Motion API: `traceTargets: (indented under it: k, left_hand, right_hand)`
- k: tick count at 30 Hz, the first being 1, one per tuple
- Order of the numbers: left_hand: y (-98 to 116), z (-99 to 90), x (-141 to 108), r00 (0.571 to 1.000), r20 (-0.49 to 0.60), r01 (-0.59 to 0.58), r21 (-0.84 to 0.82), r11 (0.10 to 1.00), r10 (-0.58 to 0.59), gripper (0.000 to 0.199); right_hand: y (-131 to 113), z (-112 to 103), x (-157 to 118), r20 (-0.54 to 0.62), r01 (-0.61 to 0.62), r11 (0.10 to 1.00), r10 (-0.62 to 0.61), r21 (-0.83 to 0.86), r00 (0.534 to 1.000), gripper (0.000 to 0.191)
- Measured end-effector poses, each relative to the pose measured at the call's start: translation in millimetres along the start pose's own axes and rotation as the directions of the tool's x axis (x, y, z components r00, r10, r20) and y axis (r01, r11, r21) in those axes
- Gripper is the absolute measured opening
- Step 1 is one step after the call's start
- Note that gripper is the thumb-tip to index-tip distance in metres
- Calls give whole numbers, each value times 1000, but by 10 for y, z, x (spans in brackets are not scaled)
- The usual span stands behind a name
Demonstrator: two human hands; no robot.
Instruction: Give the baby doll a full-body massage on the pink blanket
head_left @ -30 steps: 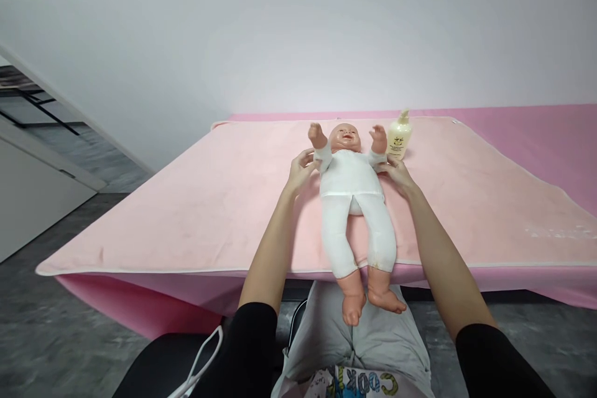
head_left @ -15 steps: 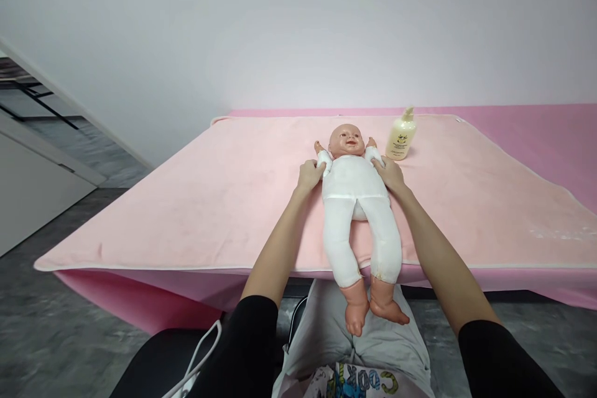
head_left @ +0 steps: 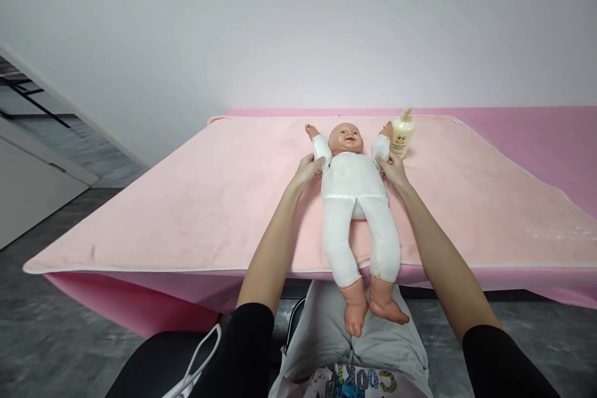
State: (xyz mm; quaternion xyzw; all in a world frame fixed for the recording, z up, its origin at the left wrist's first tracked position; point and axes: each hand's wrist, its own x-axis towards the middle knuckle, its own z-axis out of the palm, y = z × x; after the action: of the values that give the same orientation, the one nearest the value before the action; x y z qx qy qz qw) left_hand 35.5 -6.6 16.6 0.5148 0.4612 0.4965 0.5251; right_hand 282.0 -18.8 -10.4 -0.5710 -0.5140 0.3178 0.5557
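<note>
A baby doll (head_left: 355, 183) in a white cloth suit lies face up, its head away from me and its bare feet hanging past the table's front edge. Both doll arms are raised beside its head. My left hand (head_left: 310, 170) is closed round the doll's arm on the left, near the elbow. On the other side my right hand (head_left: 392, 170) grips the doll's right-side arm in the same way. A pale yellow pump bottle (head_left: 402, 135) stands upright just behind my right hand, close to the doll's raised hand.
A light pink blanket (head_left: 233, 199) covers much of the pink table (head_left: 550, 149). Behind it rises a white partition (head_left: 298, 37). A white cable (head_left: 200, 354) lies by the black chair at the lower left.
The doll's arms have been spread outward and raised higher, and its hands are now farther from its head. My hands moved slightly apart, still holding the arms.
</note>
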Motion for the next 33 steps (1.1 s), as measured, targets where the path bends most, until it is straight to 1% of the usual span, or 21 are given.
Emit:
traceTargets:
  k: [2, 5, 7, 8, 10, 12, 14, 16, 20, 22, 25, 28, 30, 31, 33]
  left_hand:
    - [18, 25, -10, 997, -35, -63, -21, 998, 63, 26]
    - [2, 43, -15, 990, -98, -114, -77, 991, 106, 34]
    - [-30, 36, -12, 987, -94, -141, -105, 984, 131, 41]
    - [-50, 26, -7, 985, -77, -160, -105, 982, 152, 42]
    - [-94, -3, 9, 978, -16, -208, -86, 974, 207, 38]
    - [-138, -39, 34, 965, 57, -253, -67, 965, 257, 28]
    - [-176, -77, 59, 952, 122, -278, -50, 959, 282, 18]
    - [-201, -111, 70, 946, 165, -280, -23, 960, 280, 13]
    - [-196, -153, 31, 942, 204, -277, 26, 960, 266, 9]
    - [-164, -167, 0, 932, 254, -284, 75, 956, 257, 8]
    - [-106, -196, -25, 907, 362, -301, 199, 933, 215, 10]
    - [-61, -234, -29, 896, 406, -308, 278, 910, 179, 9]
    - [-33, -256, -44, 893, 414, -297, 251, 921, 175, 5]
    - [-16, -263, -59, 891, 418, -290, 221, 931, 178, 7]
    - [25, -265, -99, 887, 424, -277, 168, 946, 184, 20]
  right_hand:
    - [-33, 9, 23, -21, 49, 995, -47, 86, 999, 33]
    - [-66, -6, 42, -4, 75, 973, -76, 218, 997, 34]
    - [-59, -29, 50, 21, 72, 954, -82, 292, 996, 32]
    - [-48, -40, 55, 29, 77, 947, -91, 312, 995, 30]
    - [-17, -61, 64, 20, 107, 944, -120, 312, 993, 23]
    - [11, -78, 63, -5, 136, 948, -140, 287, 990, 16]
    - [29, -91, 45, -7, 128, 949, -132, 287, 991, 13]
    - [38, -100, 9, 22, 91, 946, -103, 312, 994, 11]
    - [58, -105, -56, 66, 23, 948, -47, 317, 997, 9]
    - [76, -105, -63, 79, 19, 960, -43, 279, 996, 9]
    - [102, -112, -46, 98, 34, 976, -56, 217, 994, 10]
    - [119, -129, -26, 108, 51, 974, -76, 219, 991, 11]
    - [124, -140, -16, 110, 67, 966, -97, 249, 989, 1]
    - [122, -144, -13, 112, 71, 960, -105, 271, 988, 5]
    - [108, -144, -7, 122, 60, 945, -104, 320, 987, 15]
